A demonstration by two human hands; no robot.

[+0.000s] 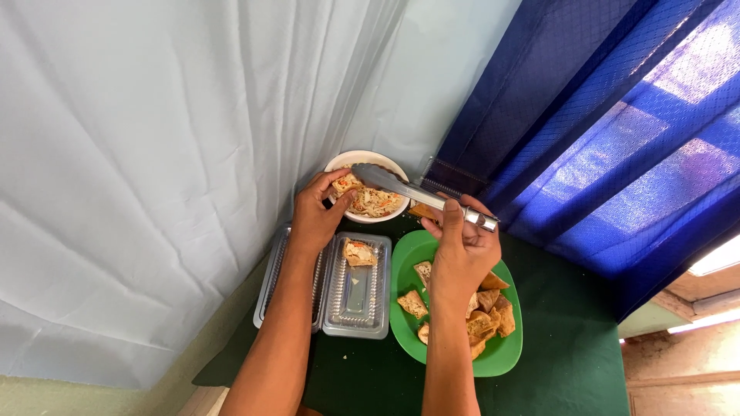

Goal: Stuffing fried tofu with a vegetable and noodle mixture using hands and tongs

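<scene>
Left hand (314,219) grip pinching filled piece (346,184) over white bowl (339,163), right hand (462,250) grip closed around metal tongs (420,196)

Daylight pushes through the blue curtain (617,131) at the right, glowing in pale patches and blowing out to white glare at the lower right edge, while the white cloth (154,154) is evenly lit, shadows stay soft, and the picture is sharp with wide-angle stretching towards the corners.

1 clear plastic clamshell box (351,296) — open, beside green plate (505,354).
</scene>
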